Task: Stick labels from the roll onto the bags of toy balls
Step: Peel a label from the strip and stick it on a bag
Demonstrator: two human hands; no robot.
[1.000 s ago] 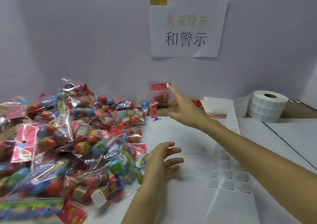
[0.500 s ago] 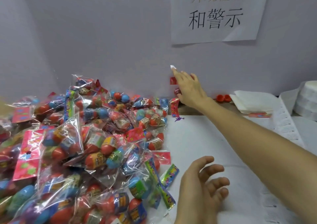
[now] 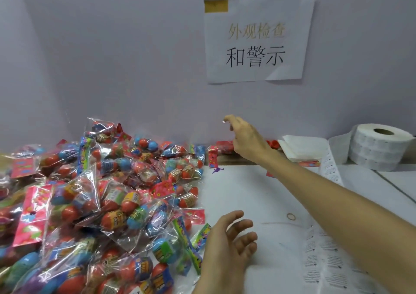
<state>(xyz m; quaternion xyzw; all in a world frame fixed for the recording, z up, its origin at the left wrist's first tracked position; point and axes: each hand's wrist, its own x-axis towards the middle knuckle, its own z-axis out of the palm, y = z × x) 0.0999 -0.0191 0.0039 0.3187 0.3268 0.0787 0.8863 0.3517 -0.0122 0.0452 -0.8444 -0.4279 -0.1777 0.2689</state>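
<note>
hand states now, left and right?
Left hand: open, fingers relaxed, holding nothing.
Right hand: small white label at its fingertip; pinched or merely stuck on, cannot tell.

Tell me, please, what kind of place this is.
Probably a packing or labelling station in a toy factory: a pile of bagged toy balls, a label roll, and a printed notice taped to the wall.

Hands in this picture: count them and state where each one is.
2. The left hand is low in the foreground beside the pile of bags; the right hand is raised farther back, near the wall, left of the label roll.
</note>
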